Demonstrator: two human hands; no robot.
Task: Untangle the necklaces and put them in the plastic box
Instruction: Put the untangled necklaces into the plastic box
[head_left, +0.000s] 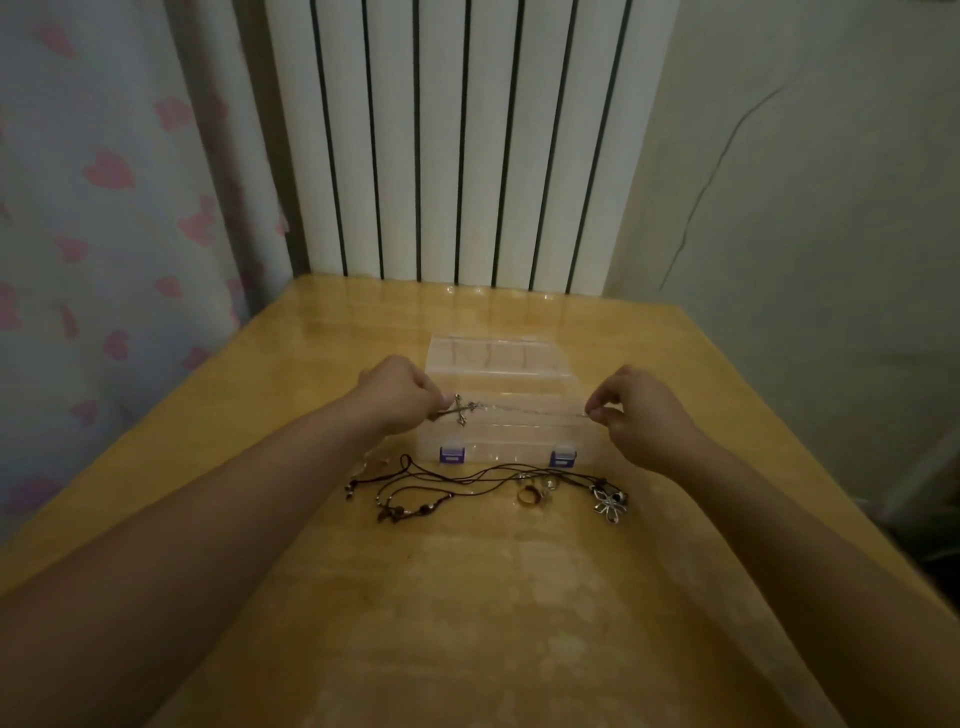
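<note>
Both hands pinch a thin silver chain (530, 410) stretched between them above the open plastic box (511, 384): left hand (402, 392) by the cross pendant (460, 409), right hand (641, 410) at the far end. Lower it level, easing tension so it settles inside one compartment. The tangled cord necklaces (441, 483) lie on the bench (467, 597) nearer the person.

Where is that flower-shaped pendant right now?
In the head view the flower pendant lies on the wooden table, right of centre, at the right end of the tangled black cords, just in front of the plastic box and below the right hand.
</note>
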